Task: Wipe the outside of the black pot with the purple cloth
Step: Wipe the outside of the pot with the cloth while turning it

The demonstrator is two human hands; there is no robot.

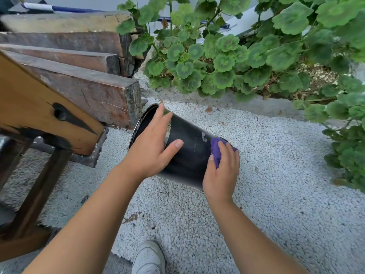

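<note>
My right hand (221, 171) presses a bunched purple cloth (216, 150) against the pot (189, 155), my fingers (230, 153) curled over the cloth so that only a fold of it shows above them. The cloth sits at the narrow base end of the pot, on the upper side of its wall. My left hand (152, 143) holds the other end, near the open mouth: the fingers lie fairly straight across the top of the wall and the thumb reaches along the side facing me.

The pot is tipped over, held off the ground between my two hands. Its long axis runs from the mouth at upper left to the base at lower right, so the unwiped wall stretches from the cloth toward my left hand. A pale scuff (204, 137) marks the wall just left of the cloth.

Below is white gravel (276, 175). Stacked timber beams (83, 89) lie close to the mouth on the left; geraniums (227, 62) grow beyond. My white shoe (148, 258) shows at the bottom. There looks to be space to sweep leftward.
</note>
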